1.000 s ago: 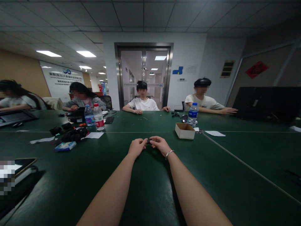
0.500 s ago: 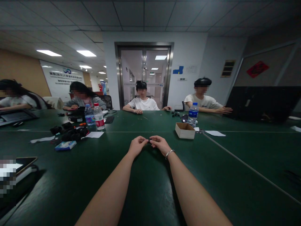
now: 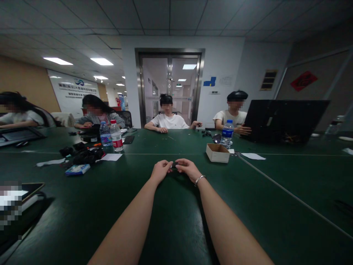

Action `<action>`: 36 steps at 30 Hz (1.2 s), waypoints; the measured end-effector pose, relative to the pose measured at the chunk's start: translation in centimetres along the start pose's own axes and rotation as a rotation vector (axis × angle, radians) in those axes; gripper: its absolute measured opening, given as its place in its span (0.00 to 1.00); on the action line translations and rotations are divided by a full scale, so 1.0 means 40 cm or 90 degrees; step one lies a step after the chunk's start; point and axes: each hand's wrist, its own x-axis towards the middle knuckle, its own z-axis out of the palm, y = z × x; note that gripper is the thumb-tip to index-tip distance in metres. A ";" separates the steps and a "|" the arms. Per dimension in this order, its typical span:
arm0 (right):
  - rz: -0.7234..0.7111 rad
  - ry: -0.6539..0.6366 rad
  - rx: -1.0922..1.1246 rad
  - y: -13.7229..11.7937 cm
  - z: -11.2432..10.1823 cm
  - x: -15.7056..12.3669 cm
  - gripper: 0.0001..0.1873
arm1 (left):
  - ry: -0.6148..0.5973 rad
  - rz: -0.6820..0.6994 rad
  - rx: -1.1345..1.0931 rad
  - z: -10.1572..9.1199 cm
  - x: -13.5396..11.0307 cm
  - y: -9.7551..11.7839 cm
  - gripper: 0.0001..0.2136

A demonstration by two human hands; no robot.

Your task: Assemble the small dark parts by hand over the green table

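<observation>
Between my two hands, just above the green table (image 3: 176,228), is a small dark object (image 3: 174,165) with a shiny bit toward its left end. It is too small and dim to name. The fingertips of my left hand (image 3: 161,172) pinch its left end. My right hand (image 3: 190,170), with a silver bracelet (image 3: 199,179) at the wrist, grips the right end between thumb and fingers. Part of the object is hidden behind my fingers.
An open cardboard box (image 3: 217,156) stands ahead on the right, by a blue-labelled water bottle (image 3: 227,134). At left are a red-capped bottle (image 3: 116,136), black gear (image 3: 86,156) and a tissue pack (image 3: 77,169). A person (image 3: 234,114) holds a large black panel (image 3: 286,121).
More of the small dark object shows between my fingertips, with its shiny part in sight. My arms have hardly moved. The person at right has shifted the black panel to the left.
</observation>
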 end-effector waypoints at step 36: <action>0.008 0.025 0.017 -0.010 0.006 -0.002 0.19 | 0.005 0.041 -0.053 0.003 0.009 -0.013 0.16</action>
